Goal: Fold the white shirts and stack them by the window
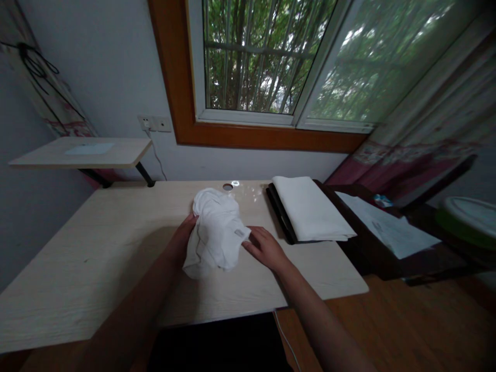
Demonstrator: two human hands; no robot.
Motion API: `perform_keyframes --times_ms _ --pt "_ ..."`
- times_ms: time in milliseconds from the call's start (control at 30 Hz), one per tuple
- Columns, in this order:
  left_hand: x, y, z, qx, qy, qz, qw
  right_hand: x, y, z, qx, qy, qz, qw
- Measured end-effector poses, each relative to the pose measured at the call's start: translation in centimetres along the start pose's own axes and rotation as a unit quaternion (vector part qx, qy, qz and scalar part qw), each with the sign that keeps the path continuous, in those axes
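Pale bench (96, 243) lies under a crumpled white cloth (219, 232), probably light and limp; right hand (267, 249) pinches its labelled edge, likely a sound hold; left hand (185, 236) touches its side, closure hidden.

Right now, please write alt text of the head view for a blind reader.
A person's left hand and right hand hold a crumpled white cloth at a pale desk. A folded white sheet lies on something black to the right; behind the desk is a window.
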State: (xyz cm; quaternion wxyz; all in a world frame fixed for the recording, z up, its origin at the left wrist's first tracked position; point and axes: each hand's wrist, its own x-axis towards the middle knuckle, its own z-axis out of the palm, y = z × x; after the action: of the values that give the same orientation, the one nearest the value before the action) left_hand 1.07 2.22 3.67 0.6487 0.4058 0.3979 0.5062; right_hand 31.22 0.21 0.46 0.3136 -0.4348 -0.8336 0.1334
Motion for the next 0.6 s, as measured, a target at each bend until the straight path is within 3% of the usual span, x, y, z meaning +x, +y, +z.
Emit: perform_keyframes --times_ms 167,333,600 --pt "1.1 -1.9 -1.8 0.016 0.032 -0.051 0.998 -0.1 0.2 0.1 0.029 -0.001 0.007 1.000" --pt "0.8 -2.1 -2.8 0.098 0.095 0.006 0.991 -0.1 0.4 0.3 0.012 -0.010 -0.016 1.000" --pt "0.8 -3.1 -3.1 0.146 0.049 0.079 0.985 -0.3 0.2 0.3 -0.039 0.018 -0.063 0.997"
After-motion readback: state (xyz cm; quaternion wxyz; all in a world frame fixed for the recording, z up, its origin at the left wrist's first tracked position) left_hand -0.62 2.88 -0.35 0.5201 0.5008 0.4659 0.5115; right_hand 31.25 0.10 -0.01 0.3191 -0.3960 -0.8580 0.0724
